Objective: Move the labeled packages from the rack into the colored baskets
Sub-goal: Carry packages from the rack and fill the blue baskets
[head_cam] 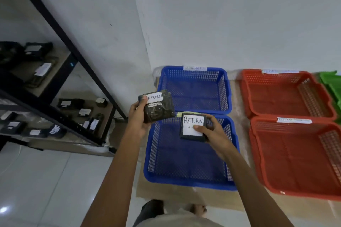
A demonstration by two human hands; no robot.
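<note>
Packages (160, 111), black-wrapped, white RETURN-labelled

Rack (73, 49): 1.
Blue basket (203, 112) (190, 183), right of the rack: 2.
Red basket (245, 90) (295, 194), farther right of the rack: 2.
Green basket (330, 83), farthest from the rack, cut by the frame edge: at least 1.
RETURN-labelled package (158, 110) (191, 121), off the rack: 2.
Labelled package on the rack (66, 103): several, too blurred to count.

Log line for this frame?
left hand: grips wrapped package; right hand: grips flat package over nearer blue basket; labels: RETURN
</note>
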